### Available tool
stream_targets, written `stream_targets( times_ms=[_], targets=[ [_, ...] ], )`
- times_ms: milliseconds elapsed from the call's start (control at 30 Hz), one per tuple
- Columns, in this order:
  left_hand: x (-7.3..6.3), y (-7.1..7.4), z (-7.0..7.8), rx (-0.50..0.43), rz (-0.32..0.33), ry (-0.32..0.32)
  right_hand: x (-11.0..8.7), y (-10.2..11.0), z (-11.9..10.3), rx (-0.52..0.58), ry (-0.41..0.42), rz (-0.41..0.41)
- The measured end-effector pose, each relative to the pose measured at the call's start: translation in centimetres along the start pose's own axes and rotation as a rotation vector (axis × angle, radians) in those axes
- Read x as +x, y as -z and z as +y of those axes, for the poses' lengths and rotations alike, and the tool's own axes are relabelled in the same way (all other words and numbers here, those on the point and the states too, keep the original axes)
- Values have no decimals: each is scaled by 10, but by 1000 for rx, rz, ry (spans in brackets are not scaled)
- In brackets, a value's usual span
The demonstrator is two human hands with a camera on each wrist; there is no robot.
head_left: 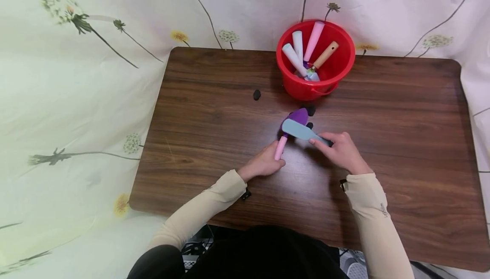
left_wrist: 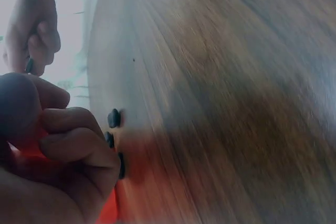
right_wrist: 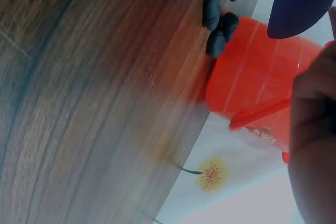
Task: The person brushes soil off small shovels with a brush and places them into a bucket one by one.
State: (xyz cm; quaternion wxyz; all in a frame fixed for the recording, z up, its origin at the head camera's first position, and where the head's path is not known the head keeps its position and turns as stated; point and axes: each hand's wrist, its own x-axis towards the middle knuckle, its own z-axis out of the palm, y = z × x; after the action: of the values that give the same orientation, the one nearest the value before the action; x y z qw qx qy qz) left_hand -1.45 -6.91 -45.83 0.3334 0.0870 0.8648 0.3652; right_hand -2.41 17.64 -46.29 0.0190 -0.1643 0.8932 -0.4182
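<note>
My left hand (head_left: 263, 160) grips the pink handle (head_left: 280, 148) of a trowel with a purple blade (head_left: 301, 115), low over the middle of the table. From the other side, my right hand (head_left: 342, 151) holds a long, narrow light blue tool (head_left: 296, 129) by its dark end; its rounded end overlaps the base of the purple blade in the head view. Small dark stones lie around the blade, one (head_left: 311, 110) just past its tip and another (head_left: 309, 125) partly behind the blue tool. A separate stone (head_left: 257, 95) lies farther left. Several stones (right_wrist: 211, 11) show in the right wrist view.
A red bucket (head_left: 292, 87) stands at the table's back edge, just beyond the stones. Several handled tools lean inside it, among them a pink handle (head_left: 314, 41) and a wooden handle (head_left: 326, 54). Flower-printed cloth (head_left: 249, 11) hangs behind the brown wooden table (head_left: 402, 134).
</note>
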Motion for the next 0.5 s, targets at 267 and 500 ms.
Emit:
stream_targets(
  times_ms=[267,500],
  targets=[
    [-5,0,-8,27,49,-91,3,-3,4,28,-132,-180],
    [-5,2,-15,33,104,-154,4,-1,12,70,-197,-163]
  ],
)
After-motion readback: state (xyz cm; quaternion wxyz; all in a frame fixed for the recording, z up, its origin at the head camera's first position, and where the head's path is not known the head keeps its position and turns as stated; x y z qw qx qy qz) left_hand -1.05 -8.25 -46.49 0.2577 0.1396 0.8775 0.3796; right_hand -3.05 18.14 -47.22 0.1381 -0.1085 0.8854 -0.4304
